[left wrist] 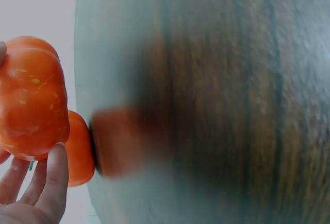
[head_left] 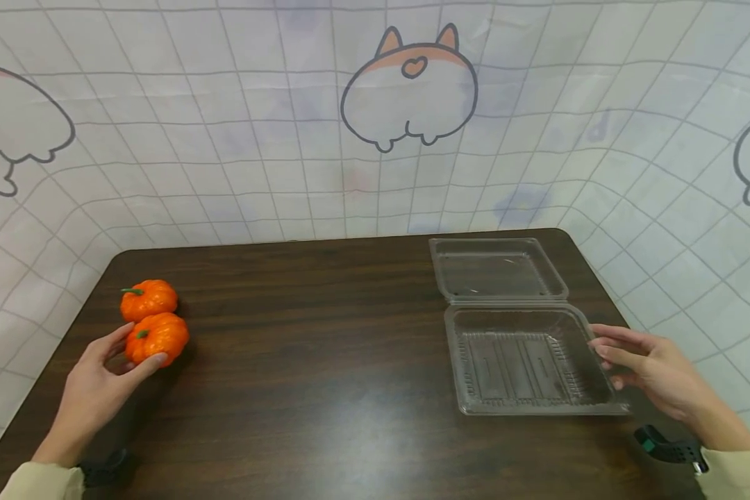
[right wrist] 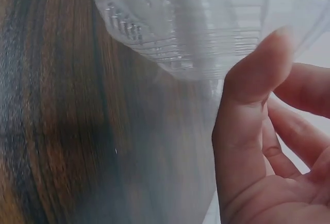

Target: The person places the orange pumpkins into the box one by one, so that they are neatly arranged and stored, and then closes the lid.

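Note:
Two small orange pumpkins are at the left side of the table. My left hand grips the nearer pumpkin between thumb and fingers. In the left wrist view this held pumpkin looks lifted off the tabletop. The other pumpkin, with a green stem, sits just behind it. On the right lies a clear plastic box, its hinged lid folded back flat. My right hand pinches the box's right rim. In the right wrist view the thumb lies against the clear wall.
A dark wood-grain table spans the area between the hands. Behind it and along the sides hangs a white grid-patterned cloth with cartoon animal drawings. A dark strap is on the right wrist.

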{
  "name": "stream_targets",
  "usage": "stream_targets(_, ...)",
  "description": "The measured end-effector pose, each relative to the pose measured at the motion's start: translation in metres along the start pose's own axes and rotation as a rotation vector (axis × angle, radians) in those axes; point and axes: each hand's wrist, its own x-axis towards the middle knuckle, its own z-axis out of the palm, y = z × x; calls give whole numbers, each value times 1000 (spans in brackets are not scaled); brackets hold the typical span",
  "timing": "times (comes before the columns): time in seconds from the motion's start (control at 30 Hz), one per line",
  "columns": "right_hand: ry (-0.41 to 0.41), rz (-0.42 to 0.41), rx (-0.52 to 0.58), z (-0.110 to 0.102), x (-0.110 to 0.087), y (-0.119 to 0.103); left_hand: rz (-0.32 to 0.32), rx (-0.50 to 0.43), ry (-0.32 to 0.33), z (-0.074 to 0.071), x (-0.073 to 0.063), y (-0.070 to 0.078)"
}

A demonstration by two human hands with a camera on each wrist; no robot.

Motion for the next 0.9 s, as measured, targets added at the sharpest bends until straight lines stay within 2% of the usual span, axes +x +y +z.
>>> stream_targets(0.3,6,25,-50,13,8,-2,14,19,-23,0,0,5)
stream_targets(0.53,10,48,-107,23,12,-6,65,18,-5,1,1,11)
stream_targets(0.9,-15,25,-70,46,20,-8,120,-22,-10,-1,-1,23)
